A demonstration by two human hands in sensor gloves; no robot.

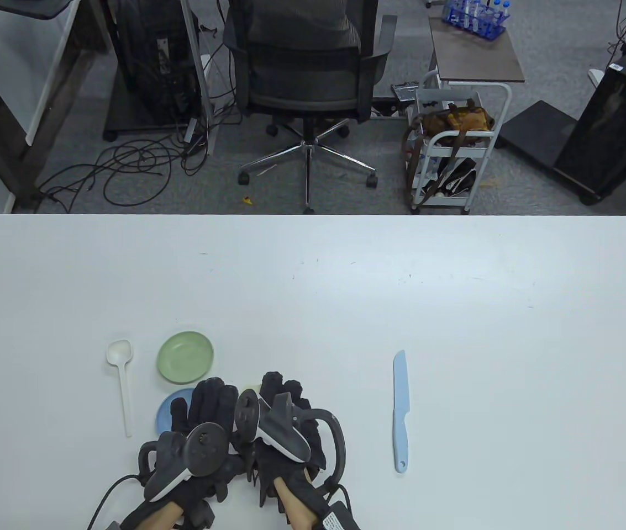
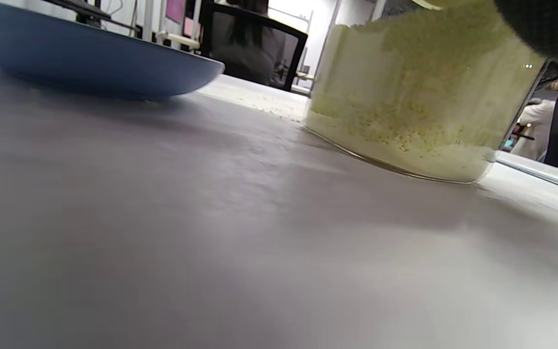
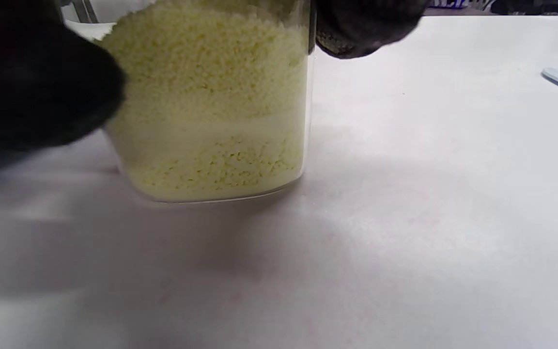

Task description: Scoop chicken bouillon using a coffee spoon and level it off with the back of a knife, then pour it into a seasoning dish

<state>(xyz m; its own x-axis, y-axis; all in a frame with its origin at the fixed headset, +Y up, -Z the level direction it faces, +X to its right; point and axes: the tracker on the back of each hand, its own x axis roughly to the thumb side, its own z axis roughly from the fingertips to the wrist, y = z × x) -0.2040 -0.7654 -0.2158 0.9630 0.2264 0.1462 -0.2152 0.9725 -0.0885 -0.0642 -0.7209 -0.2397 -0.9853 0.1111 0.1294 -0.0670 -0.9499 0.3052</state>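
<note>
A clear jar of yellow chicken bouillon [image 3: 216, 102] stands on the white table [image 1: 313, 287], near the front edge. In the table view both gloved hands cover nearly all of it. My right hand [image 1: 282, 389] grips it, with a thumb [image 3: 32, 82] on one side and a fingertip [image 3: 366, 24] on the other. My left hand [image 1: 208, 395] lies against the jar [image 2: 419, 97], one finger [image 2: 545, 24] curled at its upper edge. To the left a white spoon [image 1: 119, 386] lies untouched. The pale blue knife [image 1: 401, 411] lies to the right. A green dish [image 1: 185, 357] sits just beyond the hands.
A blue dish [image 1: 172, 411] sits partly under my left hand and close to the jar [image 2: 90, 63]. A few spilled grains lie on the table behind it. Beyond the table's far edge stand an office chair [image 1: 304, 66] and a white cart [image 1: 451, 149].
</note>
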